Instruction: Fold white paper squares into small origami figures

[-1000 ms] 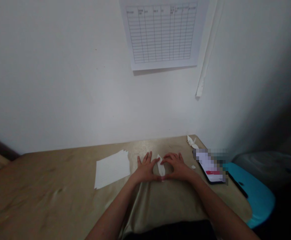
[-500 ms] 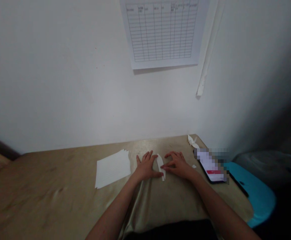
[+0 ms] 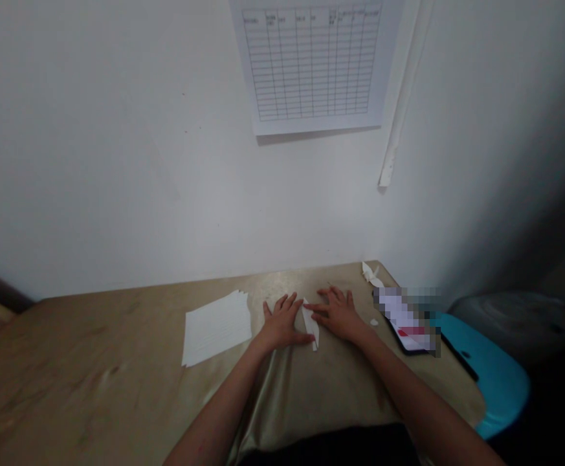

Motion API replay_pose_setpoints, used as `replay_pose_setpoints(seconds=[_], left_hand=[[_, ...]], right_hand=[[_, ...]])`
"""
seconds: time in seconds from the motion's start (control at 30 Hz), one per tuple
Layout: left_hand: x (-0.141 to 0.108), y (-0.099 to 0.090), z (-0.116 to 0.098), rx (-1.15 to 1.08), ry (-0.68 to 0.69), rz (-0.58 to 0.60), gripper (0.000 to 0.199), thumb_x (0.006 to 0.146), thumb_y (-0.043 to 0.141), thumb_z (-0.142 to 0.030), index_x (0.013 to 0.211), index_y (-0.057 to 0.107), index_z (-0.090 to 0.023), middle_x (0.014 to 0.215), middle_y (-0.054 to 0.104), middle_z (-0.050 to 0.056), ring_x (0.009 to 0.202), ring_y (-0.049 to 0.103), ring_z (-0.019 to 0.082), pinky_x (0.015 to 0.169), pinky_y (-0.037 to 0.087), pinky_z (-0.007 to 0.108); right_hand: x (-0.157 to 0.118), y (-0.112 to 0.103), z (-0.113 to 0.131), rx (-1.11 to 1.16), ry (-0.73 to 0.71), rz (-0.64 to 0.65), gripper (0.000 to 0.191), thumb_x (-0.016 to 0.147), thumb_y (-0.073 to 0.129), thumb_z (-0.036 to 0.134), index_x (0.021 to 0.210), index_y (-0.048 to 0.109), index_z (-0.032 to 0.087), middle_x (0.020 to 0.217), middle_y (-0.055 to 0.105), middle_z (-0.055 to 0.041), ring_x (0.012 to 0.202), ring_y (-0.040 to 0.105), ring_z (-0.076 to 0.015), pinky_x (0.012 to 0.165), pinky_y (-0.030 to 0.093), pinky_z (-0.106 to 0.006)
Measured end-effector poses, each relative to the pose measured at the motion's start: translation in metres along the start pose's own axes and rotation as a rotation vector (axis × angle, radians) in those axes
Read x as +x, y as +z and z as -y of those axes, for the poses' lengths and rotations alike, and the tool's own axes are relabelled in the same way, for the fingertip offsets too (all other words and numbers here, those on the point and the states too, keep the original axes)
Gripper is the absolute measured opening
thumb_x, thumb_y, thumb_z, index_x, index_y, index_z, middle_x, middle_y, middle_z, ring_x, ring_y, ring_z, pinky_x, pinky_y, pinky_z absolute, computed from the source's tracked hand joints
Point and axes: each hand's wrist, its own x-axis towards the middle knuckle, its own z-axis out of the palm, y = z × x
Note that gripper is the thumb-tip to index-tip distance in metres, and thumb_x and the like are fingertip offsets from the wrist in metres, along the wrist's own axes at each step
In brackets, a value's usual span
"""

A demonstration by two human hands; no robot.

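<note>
A narrow folded piece of white paper (image 3: pixel 310 325) lies on the cloth-covered table between my hands. My left hand (image 3: pixel 283 323) rests on its left side, fingers spread, with the thumb on the paper's near end and the index finger by its far end. From the right, my right hand (image 3: pixel 339 313) reaches over with fingers apart, its index fingertip at the far tip of the paper. Neither hand grips it; both press it against the table. To the left of my left hand is a stack of white paper sheets (image 3: pixel 217 328).
A folded paper bird (image 3: pixel 371 274) sits at the far right corner. Near it lies a phone (image 3: pixel 408 330), partly blurred out, and a small white scrap (image 3: pixel 374 321). A turquoise stool or chair (image 3: pixel 503 375) stands beyond the table's (image 3: pixel 92 375) right edge. A printed chart (image 3: pixel 311 71) hangs on the wall.
My right hand's index finger has slid away from me, from the middle of the folded paper to its far tip. My left hand stays in place. The view shifts slightly.
</note>
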Motion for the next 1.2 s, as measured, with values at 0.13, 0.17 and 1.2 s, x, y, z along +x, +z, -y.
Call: replay_pose_setpoints(seconds=[0.13,0.17,1.2], left_hand=[[0.000,0.000,-0.001,0.000,-0.010,0.000,0.110,0.063,0.064,-0.077,0.155,0.024,-0.031,0.166,0.013,0.006,0.152,0.006,0.040,0.112,-0.003,0.077],[0.001,0.001,0.000,0.000,-0.011,-0.008,0.110,0.064,0.064,-0.077,0.155,0.024,-0.030,0.166,0.013,0.006,0.152,0.006,0.039,0.112,-0.003,0.076],[0.003,0.009,0.000,-0.127,-0.056,-0.200,0.057,0.081,0.068,-0.044,0.133,0.052,-0.028,0.158,0.034,0.012,0.148,0.026,0.031,0.117,0.005,0.068]], right_hand=[[0.002,0.005,0.005,-0.055,0.021,-0.090,0.040,0.096,0.041,0.057,0.136,0.048,0.055,0.160,0.028,0.0001,0.150,0.009,-0.0363,0.110,-0.005,-0.074],[0.002,0.006,0.006,-0.070,0.025,-0.105,0.041,0.096,0.041,0.057,0.137,0.047,0.053,0.160,0.027,-0.0002,0.150,0.009,-0.0362,0.111,-0.006,-0.073],[-0.003,-0.001,-0.009,0.109,-0.181,-0.214,0.026,0.089,0.062,0.036,0.114,0.068,0.035,0.123,0.066,-0.0024,0.131,0.045,-0.0270,0.113,-0.006,-0.070]])
